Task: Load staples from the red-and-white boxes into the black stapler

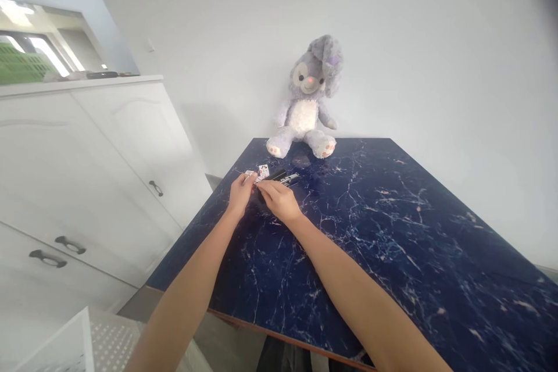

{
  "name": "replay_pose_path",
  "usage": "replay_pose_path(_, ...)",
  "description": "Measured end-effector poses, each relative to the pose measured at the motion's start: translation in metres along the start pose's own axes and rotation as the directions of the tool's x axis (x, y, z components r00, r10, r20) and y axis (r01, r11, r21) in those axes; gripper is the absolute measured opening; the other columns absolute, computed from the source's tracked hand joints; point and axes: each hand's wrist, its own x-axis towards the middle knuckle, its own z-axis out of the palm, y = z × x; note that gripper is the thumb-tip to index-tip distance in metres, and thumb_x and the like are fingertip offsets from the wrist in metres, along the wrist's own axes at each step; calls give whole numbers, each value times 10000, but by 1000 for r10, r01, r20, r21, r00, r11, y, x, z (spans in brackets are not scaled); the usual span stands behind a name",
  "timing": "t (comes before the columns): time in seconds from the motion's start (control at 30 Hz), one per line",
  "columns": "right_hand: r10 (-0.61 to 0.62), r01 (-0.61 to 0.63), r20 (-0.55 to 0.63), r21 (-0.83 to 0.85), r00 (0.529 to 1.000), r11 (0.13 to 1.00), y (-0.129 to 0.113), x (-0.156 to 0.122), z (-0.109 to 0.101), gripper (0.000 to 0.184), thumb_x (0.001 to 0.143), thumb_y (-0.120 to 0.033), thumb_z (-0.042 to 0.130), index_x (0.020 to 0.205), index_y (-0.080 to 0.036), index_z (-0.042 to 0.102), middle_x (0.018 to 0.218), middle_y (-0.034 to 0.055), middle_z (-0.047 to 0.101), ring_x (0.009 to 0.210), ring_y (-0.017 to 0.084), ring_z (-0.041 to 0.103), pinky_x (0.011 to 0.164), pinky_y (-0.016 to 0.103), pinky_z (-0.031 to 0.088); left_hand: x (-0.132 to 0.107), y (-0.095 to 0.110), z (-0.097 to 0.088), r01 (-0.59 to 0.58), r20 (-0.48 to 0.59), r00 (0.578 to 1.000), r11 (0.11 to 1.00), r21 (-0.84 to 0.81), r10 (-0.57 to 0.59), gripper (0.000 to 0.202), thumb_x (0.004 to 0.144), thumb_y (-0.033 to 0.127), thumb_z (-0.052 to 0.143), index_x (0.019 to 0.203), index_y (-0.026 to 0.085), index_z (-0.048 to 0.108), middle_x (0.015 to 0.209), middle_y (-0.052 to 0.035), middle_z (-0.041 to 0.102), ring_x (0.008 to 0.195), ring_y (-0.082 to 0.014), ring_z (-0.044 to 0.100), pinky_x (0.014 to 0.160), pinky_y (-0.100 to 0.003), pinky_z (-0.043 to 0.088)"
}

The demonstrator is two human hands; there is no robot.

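Observation:
Over the table's far left part, my left hand (239, 194) is closed, with thumb and fingers pinching a small white printed piece. My right hand (280, 200) meets it, its fingers pressed together at the same spot; what they grip is too small to make out. Just beyond the fingertips lies a white card (264, 171) with red and black marks. A black elongated object (277, 175) rests behind my right hand, which partly covers it. Beside that is a narrow silver and black object (290, 179), also partly hidden by the hand.
The dark blue marble-patterned table (375, 232) stretches to the right. At its far edge a grey plush rabbit (304, 110) sits against the white wall. White cabinets (122, 145) with dark handles stand on the left. A white perforated basket (107, 343) is at the lower left.

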Motion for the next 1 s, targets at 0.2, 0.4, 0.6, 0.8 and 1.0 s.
replay_pose_path(0.2,92,-94,-38,-50,995,994,6,-2,6,269,1019,-357,508,1180,-261,701,1005,52,758,879,183,711,860,292,548,2,-5,0,30,-21,999,999,11,-30,447,839,620,616,753,182,648,641,9,583,588,-128,527,557,-241,428)
replay_pose_path(0.4,128,-124,-96,45,987,991,8,1,3,252,1009,-345,527,1076,-234,743,1031,47,761,935,189,706,901,300,530,1,-2,1,113,-11,993,992,-60,-114,464,885,561,529,928,139,717,819,-61,689,707,-162,624,586,-247,479)
replay_pose_path(0.6,236,-216,-145,139,961,966,8,5,1,217,974,-335,579,1070,-226,739,982,52,738,878,174,696,862,288,542,-3,5,0,-153,164,975,988,7,150,215,852,303,523,869,176,696,955,-48,695,950,-198,637,895,-303,480)
replay_pose_path(0.8,313,-288,-191,149,930,946,11,7,-3,204,962,-356,591,977,-223,745,975,48,735,870,180,685,867,305,539,-7,6,4,-286,193,950,933,218,246,312,821,159,551,1116,200,643,1157,-67,683,1092,-233,624,1003,-392,459)
replay_pose_path(1.0,265,-243,-177,137,948,960,6,7,-4,242,981,-285,528,1136,-219,702,1099,75,685,981,179,661,885,302,543,-10,10,7,-374,198,923,893,252,330,336,866,152,561,1192,209,623,1198,-77,676,1110,-228,632,1009,-402,492)
